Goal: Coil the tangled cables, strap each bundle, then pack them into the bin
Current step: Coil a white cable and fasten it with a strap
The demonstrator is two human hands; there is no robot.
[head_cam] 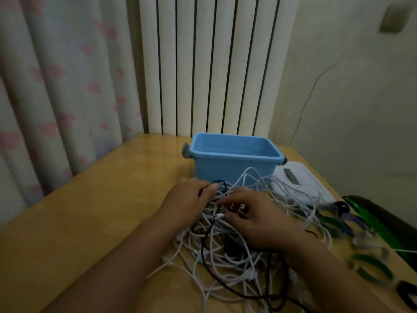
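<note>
one blue bin [234, 163] stands on one wooden table [90, 222]. one tangled heap of cables [225, 256] lies before it, mostly white with at least one black; the exact number cannot be told. two hands are in it: left hand [189, 199], right hand [264, 220].

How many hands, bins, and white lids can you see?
Hands: 2, the left hand and the right hand, both in the cable pile
Blue bin: 1
White lid: 1
Total: 4
</note>
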